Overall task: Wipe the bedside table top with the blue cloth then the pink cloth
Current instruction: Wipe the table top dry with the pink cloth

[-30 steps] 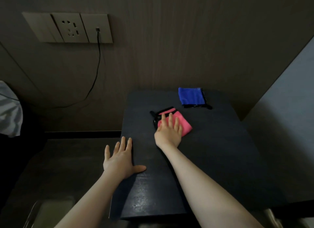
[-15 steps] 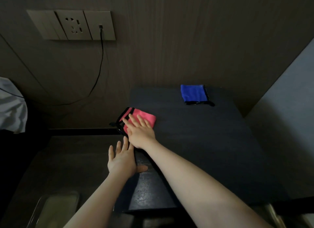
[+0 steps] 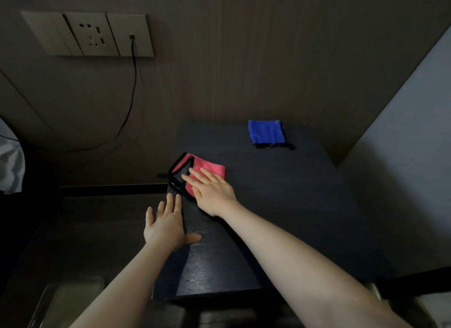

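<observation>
The dark bedside table top (image 3: 280,205) fills the middle of the view. A folded blue cloth (image 3: 266,132) with a black hem lies near its back edge. The pink cloth (image 3: 207,167), black-edged, lies at the table's left edge, one corner hanging over the side. My right hand (image 3: 212,193) presses flat on the pink cloth, fingers spread and pointing left. My left hand (image 3: 166,226) rests flat against the table's left edge, thumb on the top, holding nothing.
A wall socket panel (image 3: 90,34) with a plugged-in black cable (image 3: 129,103) is on the wood wall behind. A lower dark surface (image 3: 85,230) lies left of the table, white fabric (image 3: 11,166) at the far left. A pale wall (image 3: 410,169) borders the right.
My right hand has slid the pink cloth from the table's middle to its left edge, where a corner now overhangs. My left hand has stayed at the left edge.
</observation>
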